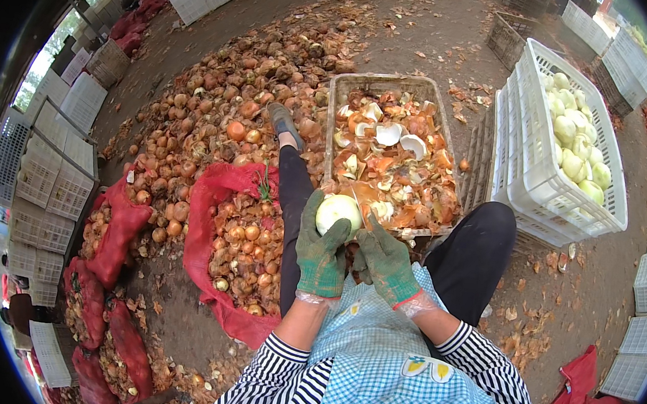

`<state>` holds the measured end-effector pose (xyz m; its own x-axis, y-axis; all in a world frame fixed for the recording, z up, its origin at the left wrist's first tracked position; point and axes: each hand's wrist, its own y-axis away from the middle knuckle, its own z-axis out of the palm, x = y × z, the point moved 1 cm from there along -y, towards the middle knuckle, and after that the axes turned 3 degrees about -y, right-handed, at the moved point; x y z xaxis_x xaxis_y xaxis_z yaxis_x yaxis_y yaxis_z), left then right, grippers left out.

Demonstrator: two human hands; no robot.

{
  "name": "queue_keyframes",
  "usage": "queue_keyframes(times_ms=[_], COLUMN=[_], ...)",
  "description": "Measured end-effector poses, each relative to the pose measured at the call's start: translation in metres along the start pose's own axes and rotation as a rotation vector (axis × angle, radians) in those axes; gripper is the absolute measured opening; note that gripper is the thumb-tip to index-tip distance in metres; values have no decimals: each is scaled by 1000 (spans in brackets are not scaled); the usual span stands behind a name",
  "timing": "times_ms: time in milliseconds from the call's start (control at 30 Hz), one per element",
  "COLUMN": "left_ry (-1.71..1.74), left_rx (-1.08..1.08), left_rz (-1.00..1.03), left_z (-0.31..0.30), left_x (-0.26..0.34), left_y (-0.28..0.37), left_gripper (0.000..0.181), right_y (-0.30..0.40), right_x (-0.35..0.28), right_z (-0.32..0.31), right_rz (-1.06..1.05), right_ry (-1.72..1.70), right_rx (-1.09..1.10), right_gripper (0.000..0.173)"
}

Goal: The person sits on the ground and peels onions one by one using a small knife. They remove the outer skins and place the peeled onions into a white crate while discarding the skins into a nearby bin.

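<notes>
My left hand (322, 254), in a green-coated work glove over a clear plastic one, grips a pale, mostly peeled onion (338, 215). Close by on its right is my right hand (387, 265), gloved the same way, with its fingers curled in by the onion. Whether those fingers hold a small tool or a strip of skin is hidden. Just beyond both hands stands a worn plastic crate (389, 79), filled with orange onion skins (384, 167) and some white outer layers.
Unpeeled onions (210, 105) are heaped on the ground ahead and left. An open red mesh sack (202, 237) of onions lies by my left leg. At right, stacked white crates (555, 187) carry peeled onions (578, 132) on top. Filled red sacks (132, 341) lie lower left.
</notes>
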<state>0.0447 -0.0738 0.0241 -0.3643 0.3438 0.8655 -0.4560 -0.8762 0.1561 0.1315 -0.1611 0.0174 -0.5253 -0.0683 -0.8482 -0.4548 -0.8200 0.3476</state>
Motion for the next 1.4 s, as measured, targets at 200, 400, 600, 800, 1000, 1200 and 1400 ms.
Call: queue_keyframes(times_ms=[200,400,600,800,1000,1200,1400], left_ry=[353,245,595,453,575,429,767], left_rx=[-40,-156,-55,-23,-400,-328,-284], left_rz=[-117,-85,-134,-115,-300,-56,-211], left_z=[-1,-14,-47,-35,-40,-20,-32], left_x=[-14,-2,-26,-18,-8,31,17], left_y=[-12,-11,-21,-16,-33,-19,-15], left_gripper=[70,61,59,61,74,92,68], right_y=[-9,0,-21,-31,-28,-1,12], right_x=[-9,-26,-33,-8,-12,-28,-26], right_z=[10,5,-3,-4,-5,-3,-31], right_rz=[136,190,58,-510,41,-197,-424], right_ry=[-453,-319,353,1007,21,-12,632], right_rx=[47,-102,-24,-186,74,-195,-205], right_gripper=[26,33,54,55,34,43,65])
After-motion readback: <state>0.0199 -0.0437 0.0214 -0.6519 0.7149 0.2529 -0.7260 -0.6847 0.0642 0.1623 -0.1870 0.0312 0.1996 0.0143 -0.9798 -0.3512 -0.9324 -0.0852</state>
